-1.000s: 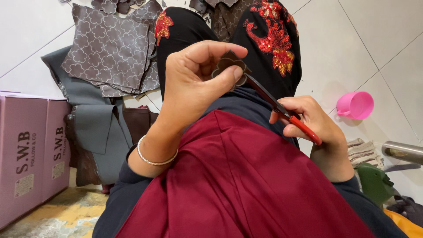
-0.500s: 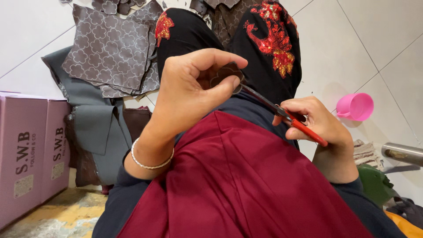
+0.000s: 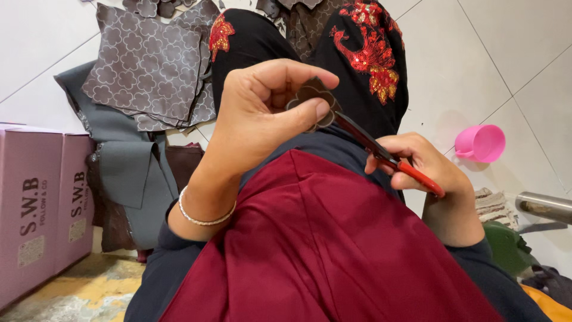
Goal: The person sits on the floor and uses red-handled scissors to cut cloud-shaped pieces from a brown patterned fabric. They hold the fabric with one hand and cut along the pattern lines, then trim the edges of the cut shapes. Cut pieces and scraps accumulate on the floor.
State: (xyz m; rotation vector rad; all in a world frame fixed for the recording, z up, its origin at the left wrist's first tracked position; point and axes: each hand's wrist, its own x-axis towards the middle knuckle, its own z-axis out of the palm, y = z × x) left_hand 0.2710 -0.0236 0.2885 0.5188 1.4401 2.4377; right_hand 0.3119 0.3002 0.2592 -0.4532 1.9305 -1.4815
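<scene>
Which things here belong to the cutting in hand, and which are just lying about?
In use:
- left hand pinching a small brown flower-shaped fabric piece
- right hand working red-handled scissors
- stack of patterned brown fabric, likely the stock

Lying about:
- pink cup
- pink boxes
- grey garment
- metal tube

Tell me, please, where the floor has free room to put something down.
Bare white tiles lie beyond the pink cup, at upper right. Another patch lies left of the patterned fabric pile. Crowded: pink boxes and grey cloth.
</scene>
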